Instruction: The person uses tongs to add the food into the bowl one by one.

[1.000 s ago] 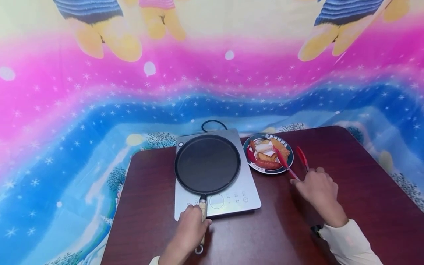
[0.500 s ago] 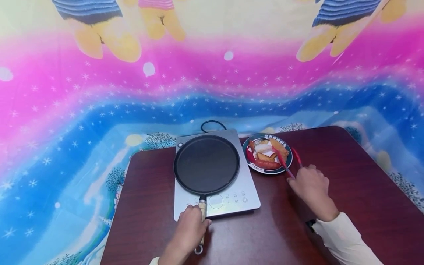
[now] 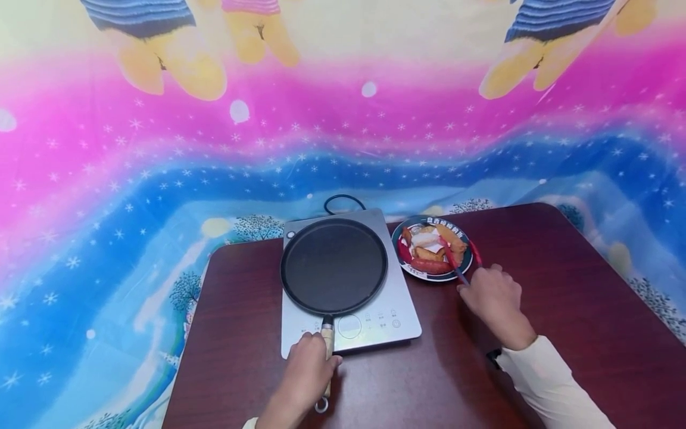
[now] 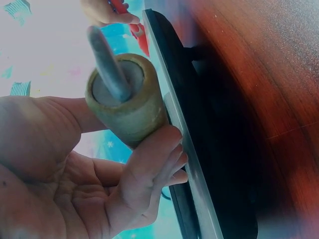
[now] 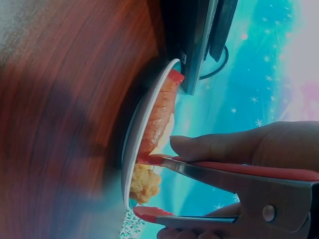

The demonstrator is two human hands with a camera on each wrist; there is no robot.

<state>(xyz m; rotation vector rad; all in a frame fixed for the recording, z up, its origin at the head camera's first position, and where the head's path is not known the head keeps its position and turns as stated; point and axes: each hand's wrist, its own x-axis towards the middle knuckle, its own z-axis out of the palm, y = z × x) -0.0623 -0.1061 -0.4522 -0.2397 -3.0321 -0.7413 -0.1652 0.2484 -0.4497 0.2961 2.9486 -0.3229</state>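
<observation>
Now left hand (image 3: 308, 364) grips frying-pan handle (image 3: 329, 335), right hand (image 3: 494, 298) tongs (image 5: 281, 194); their snagging could tip plate (image 3: 420, 274) near counter's (image 3: 380, 387) far edge.

I see a round, flat black pan (image 3: 333, 266) lying level on a silver cooktop (image 3: 404, 298), its pale handle (image 3: 329, 341), ending in a metal loop, gripped by the left hand (image 3: 312, 363). In the right hand (image 3: 493, 295) I have red-tipped metal tongs (image 5: 209, 178), arms apart, at the right side of a dark-rimmed plate (image 3: 435, 221) just beside the cooktop. On that plate I make out a scored reddish sausage (image 5: 159, 117) along the near edge, and golden fried food (image 5: 144, 184) between the tips; I can't tell whether they touch it.
</observation>
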